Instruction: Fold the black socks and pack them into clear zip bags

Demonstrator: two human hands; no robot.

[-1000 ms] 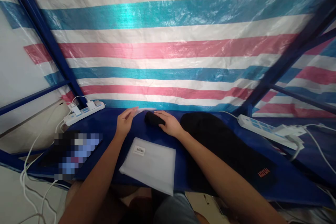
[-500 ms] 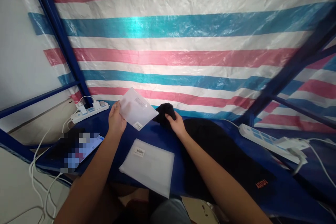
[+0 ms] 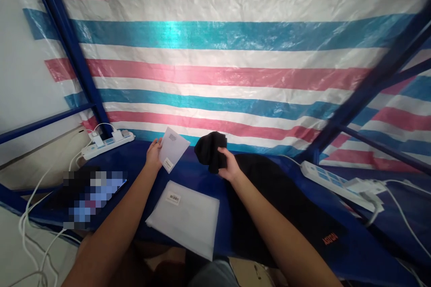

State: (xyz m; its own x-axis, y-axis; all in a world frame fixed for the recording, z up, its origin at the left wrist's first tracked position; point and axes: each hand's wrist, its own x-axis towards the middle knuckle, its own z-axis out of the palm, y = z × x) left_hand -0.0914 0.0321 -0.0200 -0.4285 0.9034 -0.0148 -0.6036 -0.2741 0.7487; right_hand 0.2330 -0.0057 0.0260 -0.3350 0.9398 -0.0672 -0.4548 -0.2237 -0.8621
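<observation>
A small frosted plastic bag (image 3: 174, 147) with a label near its lower corner is in my left hand (image 3: 154, 154), pinched by its left edge. My right hand (image 3: 230, 164) grips a bundled black cloth (image 3: 211, 150) by its right side. Bag and cloth are apart, both above the blue surface (image 3: 191, 177). Nearer me lies a larger frosted bag (image 3: 188, 217) with a barcode sticker. Black fabric (image 3: 289, 202) with orange lettering is spread beneath and beside my right forearm.
Power strips stand at the left (image 3: 108, 143) and right (image 3: 340, 184), with white cables. A phone (image 3: 101, 197), partly pixelated, lies left. Blue metal posts and a striped sheet (image 3: 218, 71) rise behind.
The black cloth has come away from the small bag and shows more of its folds. The small bag is lower and turned more upright. The whole view has shifted slightly.
</observation>
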